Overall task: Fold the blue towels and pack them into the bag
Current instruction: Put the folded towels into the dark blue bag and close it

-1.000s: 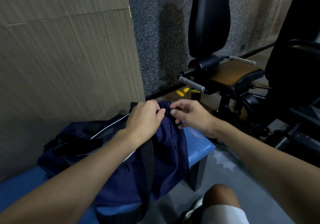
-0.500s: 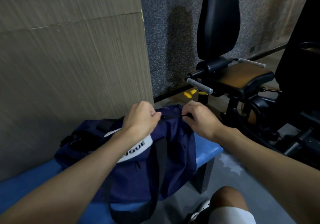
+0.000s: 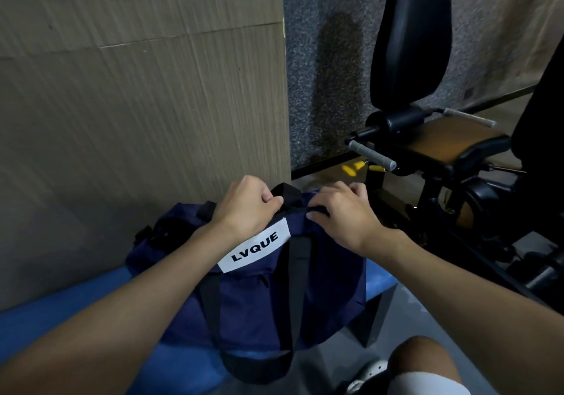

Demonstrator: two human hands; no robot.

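A navy bag [image 3: 329, 284] with black straps and a white LVQUE label [image 3: 254, 249] sits on a blue bench [image 3: 36, 327]. My left hand [image 3: 245, 208] grips the bag's top edge just left of its black strap [image 3: 288, 194]. My right hand [image 3: 341, 214] pinches the same top edge a little to the right, fingers curled over the fabric. The two hands are close together at the bag's mouth. No blue towel shows; the inside of the bag is hidden.
A wood-grain wall panel [image 3: 137, 120] stands right behind the bench. A black gym machine [image 3: 427, 138] with a brown seat and grey handle stands to the right. My knee [image 3: 421, 361] and shoe [image 3: 366, 376] are at the bottom right over grey floor.
Both hands stayed on the bag's top edge and drew it up and together. The white LVQUE label came fully into sight as the bag's front turned toward me.
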